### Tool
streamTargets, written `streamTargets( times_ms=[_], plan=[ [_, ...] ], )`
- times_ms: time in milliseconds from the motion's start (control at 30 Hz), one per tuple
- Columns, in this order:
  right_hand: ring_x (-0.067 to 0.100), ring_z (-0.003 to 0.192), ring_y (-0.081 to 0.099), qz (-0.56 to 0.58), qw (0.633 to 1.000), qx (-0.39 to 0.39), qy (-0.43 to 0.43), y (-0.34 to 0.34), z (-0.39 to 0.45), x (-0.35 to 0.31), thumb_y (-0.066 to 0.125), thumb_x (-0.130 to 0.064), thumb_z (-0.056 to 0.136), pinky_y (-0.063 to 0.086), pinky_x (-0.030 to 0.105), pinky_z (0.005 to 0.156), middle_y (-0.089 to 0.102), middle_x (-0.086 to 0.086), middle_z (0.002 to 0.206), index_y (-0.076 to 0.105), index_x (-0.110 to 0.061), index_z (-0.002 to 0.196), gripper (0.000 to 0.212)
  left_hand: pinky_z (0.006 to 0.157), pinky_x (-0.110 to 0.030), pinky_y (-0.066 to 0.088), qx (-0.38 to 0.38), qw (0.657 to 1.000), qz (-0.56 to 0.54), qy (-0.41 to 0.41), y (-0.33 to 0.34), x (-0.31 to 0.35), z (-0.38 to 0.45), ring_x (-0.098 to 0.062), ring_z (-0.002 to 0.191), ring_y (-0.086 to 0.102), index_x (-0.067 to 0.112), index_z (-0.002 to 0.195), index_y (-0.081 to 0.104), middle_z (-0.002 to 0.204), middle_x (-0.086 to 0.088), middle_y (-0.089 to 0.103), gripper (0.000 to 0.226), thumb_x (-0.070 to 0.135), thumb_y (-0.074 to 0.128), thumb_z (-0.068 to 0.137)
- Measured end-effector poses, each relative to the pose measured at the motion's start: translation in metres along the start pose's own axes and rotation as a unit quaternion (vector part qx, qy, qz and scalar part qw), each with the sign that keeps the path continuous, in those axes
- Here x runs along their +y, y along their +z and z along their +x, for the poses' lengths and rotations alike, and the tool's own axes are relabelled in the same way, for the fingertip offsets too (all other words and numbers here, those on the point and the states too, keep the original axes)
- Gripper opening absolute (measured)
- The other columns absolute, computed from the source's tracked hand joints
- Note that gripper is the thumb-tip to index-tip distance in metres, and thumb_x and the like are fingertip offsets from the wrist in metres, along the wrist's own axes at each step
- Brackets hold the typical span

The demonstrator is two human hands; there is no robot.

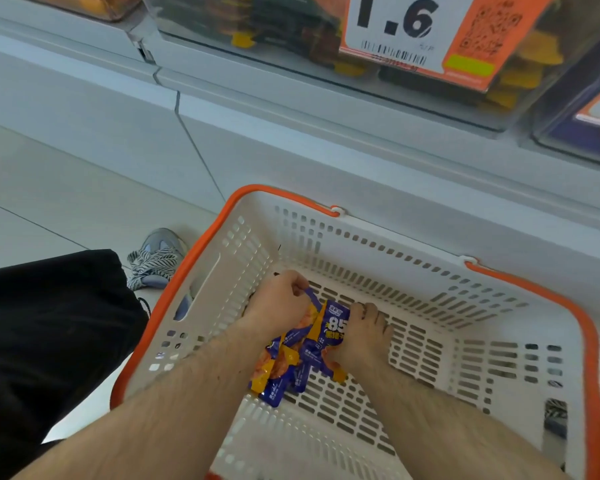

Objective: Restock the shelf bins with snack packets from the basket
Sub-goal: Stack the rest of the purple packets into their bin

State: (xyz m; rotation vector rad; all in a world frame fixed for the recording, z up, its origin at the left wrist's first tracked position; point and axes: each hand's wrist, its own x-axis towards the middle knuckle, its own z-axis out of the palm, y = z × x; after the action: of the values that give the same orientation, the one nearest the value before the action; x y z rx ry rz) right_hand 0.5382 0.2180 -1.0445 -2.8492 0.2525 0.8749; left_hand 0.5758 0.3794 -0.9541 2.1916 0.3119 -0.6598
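Both hands are down in the white basket [409, 258], gathering the purple snack packets [305, 351] off its floor: the left hand [278, 303] curls round a packet edge, the right hand [364, 336] pinches another. Judged next move: lift the bunch to the clear shelf bin [291, 36] above

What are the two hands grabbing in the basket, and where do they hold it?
Both hold the bunch of purple snack packets: the left hand grips its top-left edge, the right hand its right side.

1 basket [326, 233], 2 hands, approx 5 snack pkts [291, 358], 1 price tag [395, 26]
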Motion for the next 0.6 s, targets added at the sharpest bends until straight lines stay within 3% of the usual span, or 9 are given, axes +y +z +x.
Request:
streamTargets(
  times_ms=[67,133,200,300,367,467,600],
  plan=[
    [0.023,0.108,0.053,0.089,0.996,-0.02,-0.018,-0.01,-0.003,0.005,0.081,-0.041,0.065,0.045,0.04,0.093,0.053,0.003,0.118,0.04,-0.021,0.117,0.069,0.058,-0.019,0.042,-0.019,1.0,0.001,-0.01,0.001,-0.002,-0.001,-0.007,0.074,0.056,0.023,0.113,0.058,0.096,0.008,0.059,0.025,0.014,0.052,0.091],
    [0.021,0.087,0.057,0.186,0.98,-0.063,-0.039,-0.025,-0.009,0.007,0.075,-0.022,0.076,0.052,0.038,0.077,0.06,0.001,0.1,0.043,-0.02,0.102,0.042,0.074,-0.024,0.048,-0.039,0.999,0.004,-0.017,0.003,-0.001,-0.003,-0.01,0.09,0.058,0.022,0.12,0.055,0.109,0.006,0.059,0.029,0.016,0.052,0.091],
    [0.021,0.086,0.057,0.211,0.973,-0.062,-0.074,-0.047,-0.014,0.011,0.067,-0.01,0.084,0.051,0.037,0.074,0.06,0.002,0.097,0.048,-0.018,0.099,0.025,0.086,-0.031,0.049,-0.059,0.998,0.002,-0.025,0.005,0.002,-0.007,-0.016,0.105,0.057,0.021,0.129,0.049,0.123,0.003,0.056,0.038,0.02,0.054,0.091],
    [0.02,0.086,0.06,0.219,0.967,-0.06,-0.114,-0.091,-0.024,0.015,0.062,-0.007,0.087,0.052,0.036,0.072,0.063,-0.001,0.093,0.055,-0.026,0.09,0.021,0.091,-0.032,0.05,-0.086,0.996,-0.03,-0.018,0.005,0.017,-0.014,-0.018,0.118,0.053,0.021,0.148,0.03,0.14,0.0,0.046,0.069,0.027,0.065,0.088],
    [0.017,0.08,0.062,0.222,0.965,-0.057,-0.131,-0.126,-0.034,0.018,0.063,-0.007,0.087,0.051,0.035,0.071,0.063,-0.002,0.085,0.054,-0.032,0.08,0.028,0.083,-0.027,0.052,-0.09,0.993,-0.075,0.02,0.0,0.036,-0.021,-0.015,0.111,0.056,0.022,0.15,0.027,0.136,0.0,0.05,0.076,0.027,0.07,0.087],
    [0.011,0.078,0.061,0.22,0.963,-0.038,-0.153,-0.18,-0.053,0.026,0.069,-0.014,0.087,0.049,0.025,0.068,0.065,-0.003,0.088,0.057,-0.028,0.083,0.018,0.073,-0.021,0.054,-0.103,0.981,-0.134,0.093,-0.014,0.068,-0.034,-0.012,0.092,0.068,0.02,0.136,0.046,0.111,-0.001,0.067,0.054,0.017,0.069,0.088],
    [0.017,0.085,0.064,0.291,0.942,0.044,-0.16,-0.234,-0.086,0.041,0.071,-0.009,0.084,0.054,0.038,0.083,0.067,0.0,0.093,0.057,-0.026,0.094,0.024,0.076,-0.031,0.057,-0.085,0.957,-0.218,0.17,-0.033,0.102,-0.057,-0.012,0.081,0.071,0.022,0.101,0.063,0.094,0.0,0.074,0.024,0.001,0.065,0.09]
  ],
)
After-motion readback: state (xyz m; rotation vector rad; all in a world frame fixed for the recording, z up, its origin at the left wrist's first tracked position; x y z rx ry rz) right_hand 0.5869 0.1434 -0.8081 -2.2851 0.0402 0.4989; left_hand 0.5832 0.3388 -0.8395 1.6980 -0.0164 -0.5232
